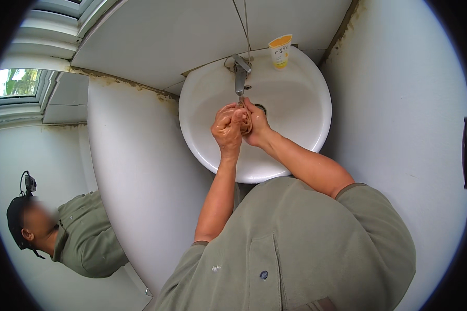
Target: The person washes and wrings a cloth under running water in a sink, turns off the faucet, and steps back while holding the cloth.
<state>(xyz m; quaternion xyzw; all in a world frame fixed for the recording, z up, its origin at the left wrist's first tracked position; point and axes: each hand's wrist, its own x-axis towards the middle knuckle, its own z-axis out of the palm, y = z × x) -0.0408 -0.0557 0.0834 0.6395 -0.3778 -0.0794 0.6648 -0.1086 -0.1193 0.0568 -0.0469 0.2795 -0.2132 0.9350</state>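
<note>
Both my hands are together over the white sink (320,111), below the spout of the metal faucet (241,78). My left hand (227,127) is closed, fingers curled and thumb raised, against a small brown rounded thing (247,126). From the other side, my right hand (258,123) cups the same thing with curled fingers. Its kind is unclear, since my fingers cover much of it. The skin looks wet and shiny. Part of the dark drain (261,108) shows just beyond my right hand.
A yellow and white squeeze tube (280,52) stands on the sink's back right ledge. Walls close in on both sides, the right one (399,103) near my elbow. At left, a mirror (41,155) reflects a person in a green shirt. A window (16,83) appears in it.
</note>
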